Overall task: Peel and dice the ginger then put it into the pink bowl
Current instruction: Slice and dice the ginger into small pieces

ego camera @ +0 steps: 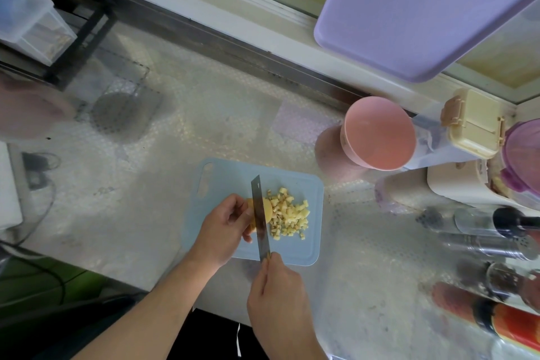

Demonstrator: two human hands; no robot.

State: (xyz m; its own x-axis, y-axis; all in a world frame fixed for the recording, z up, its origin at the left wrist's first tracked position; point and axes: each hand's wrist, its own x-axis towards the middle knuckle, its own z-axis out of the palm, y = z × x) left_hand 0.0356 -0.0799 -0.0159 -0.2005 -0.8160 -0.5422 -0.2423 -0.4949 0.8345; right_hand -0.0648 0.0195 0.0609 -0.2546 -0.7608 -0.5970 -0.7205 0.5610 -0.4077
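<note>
1. The tabletop [204,114] carries a pale blue cutting board [304,251], which lies under both hands.
2. The pink bowl [380,134] stands well beyond the right hand, up and to its right, tipped so its bare inside faces the camera.
3. The left hand [225,228] curls over the uncut ginger piece [267,209], fingertips bent down and gripping it against the board; the hand hides most of the piece.
4. The right hand [277,292] is wrapped round the handle of the knife [260,213]; the handle itself is covered by the fingers.
5. The knife's long axis runs away from the right hand, tip pointing to the far edge of the board, with the blade on edge across the ginger piece.
6. The ginger piece is peeled, pale yellow and smooth; only a rounded end shows just right of the blade. Its long axis cannot be told.
7. The diced ginger [289,219] lies in a loose heap of small yellow cubes just right of the blade, beyond the right hand.
</note>
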